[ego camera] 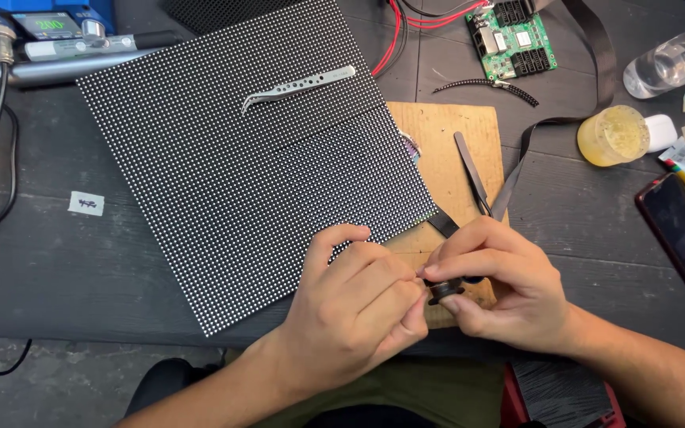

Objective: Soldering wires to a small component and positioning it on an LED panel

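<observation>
My right hand holds a small round black part between thumb and fingers, above the table's front edge. Fingertips of my left hand pinch at the same part from the left. Both hands meet just right of the near corner of a large black panel covered in white dots. A silver pair of tweezers lies on the far part of that panel.
Beneath the panel's right edge lies a brown board with dark tweezers on it. A green circuit board with red wires sits far right, near a yellow-filled jar, clear bottle and phone. Soldering station far left.
</observation>
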